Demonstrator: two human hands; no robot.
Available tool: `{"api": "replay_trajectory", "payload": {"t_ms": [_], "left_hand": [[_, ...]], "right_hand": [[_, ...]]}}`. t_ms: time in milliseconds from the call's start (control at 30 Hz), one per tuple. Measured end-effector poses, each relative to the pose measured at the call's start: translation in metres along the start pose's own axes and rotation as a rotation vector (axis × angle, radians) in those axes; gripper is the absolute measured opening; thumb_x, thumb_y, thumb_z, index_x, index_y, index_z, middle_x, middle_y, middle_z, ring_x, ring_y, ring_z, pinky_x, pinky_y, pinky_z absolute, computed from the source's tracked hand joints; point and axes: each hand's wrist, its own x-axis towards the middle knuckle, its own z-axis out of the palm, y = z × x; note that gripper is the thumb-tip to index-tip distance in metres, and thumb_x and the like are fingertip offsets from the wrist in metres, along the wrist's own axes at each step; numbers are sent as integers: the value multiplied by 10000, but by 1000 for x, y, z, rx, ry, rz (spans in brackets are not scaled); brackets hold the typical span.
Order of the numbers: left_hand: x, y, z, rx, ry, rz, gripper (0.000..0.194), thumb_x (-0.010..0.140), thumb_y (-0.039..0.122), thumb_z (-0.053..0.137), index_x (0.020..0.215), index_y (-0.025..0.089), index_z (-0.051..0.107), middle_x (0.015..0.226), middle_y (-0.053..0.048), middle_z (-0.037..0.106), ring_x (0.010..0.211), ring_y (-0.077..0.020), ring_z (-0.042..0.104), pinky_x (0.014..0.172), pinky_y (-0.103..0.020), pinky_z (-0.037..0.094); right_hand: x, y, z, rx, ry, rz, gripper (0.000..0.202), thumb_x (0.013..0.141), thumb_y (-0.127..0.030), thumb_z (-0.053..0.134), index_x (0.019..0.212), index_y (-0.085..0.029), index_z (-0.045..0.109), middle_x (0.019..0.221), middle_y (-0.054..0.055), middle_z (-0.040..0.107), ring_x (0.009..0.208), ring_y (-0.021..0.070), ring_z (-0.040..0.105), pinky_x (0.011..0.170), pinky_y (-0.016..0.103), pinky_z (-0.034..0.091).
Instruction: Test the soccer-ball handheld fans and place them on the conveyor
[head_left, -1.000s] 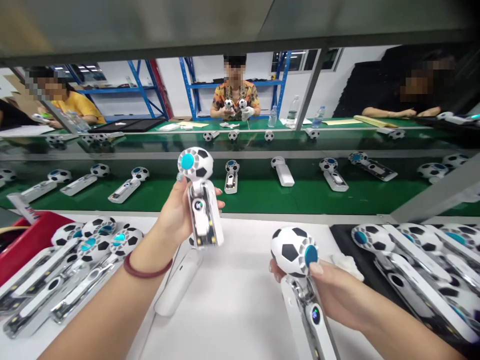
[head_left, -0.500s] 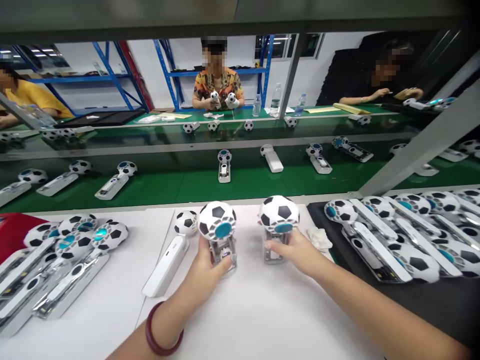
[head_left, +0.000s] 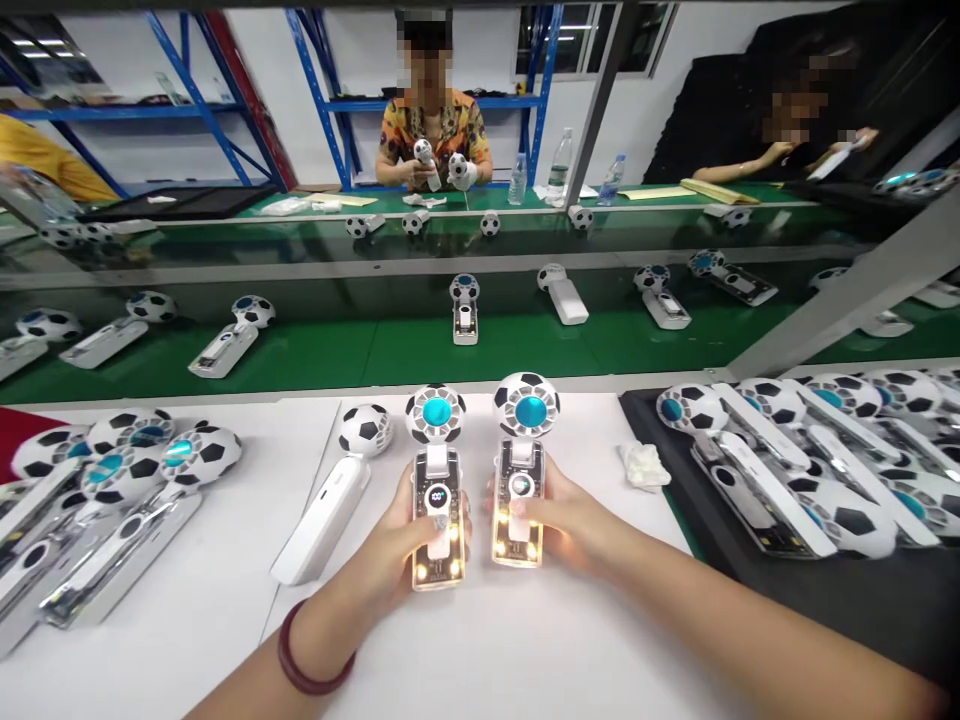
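Note:
My left hand [head_left: 409,535] is wrapped round a soccer-ball handheld fan [head_left: 436,412], its thumb on the front of the clear handle. That handle glows yellow near its base, and its round display reads 100. In my right hand [head_left: 559,505] is a matching handheld fan [head_left: 527,405], also lit, with the thumb on the handle's front below its display. Both fans stand side by side, blue-centred heads facing me. Just left of my left hand, another fan [head_left: 322,520] lies back-up on the white table.
More fans lie grouped on the left [head_left: 124,530] and in rows on a black tray [head_left: 877,605] at right. A crumpled white tissue [head_left: 643,466] sits beside the tray. Beyond, a green conveyor belt [head_left: 322,355] carries several fans. A person [head_left: 431,140] opposite holds two fans.
Both fans have tipped from leaning toward me to facing me squarely, and their handle lights now glow. My right hand has moved left, bringing its fan closer to the other.

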Motion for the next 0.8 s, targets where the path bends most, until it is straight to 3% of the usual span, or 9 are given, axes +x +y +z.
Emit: {"api": "replay_trajectory", "payload": {"t_ms": [433,800], "left_hand": [[-1,-2,-6,96,-19,-24,516,743,257,647,1162,296,349,985,-37,524,788,-184,552,660,-311,451],[1,-1,-5,75,-15,-12,681,715,269,684,1243,290,256,947,-45,529,752,-184,564,639,-312,458]], "right_hand": [[-4,-2,5,8,-94,27,608,684,-245,733,1133,-226,324,1025,32,527,922,171,551,805,338,419],[-2,4,5,20,-96,31,577,696,-229,721,1125,-226,335,1003,32,541,918,182,563,817,369,432]]}}
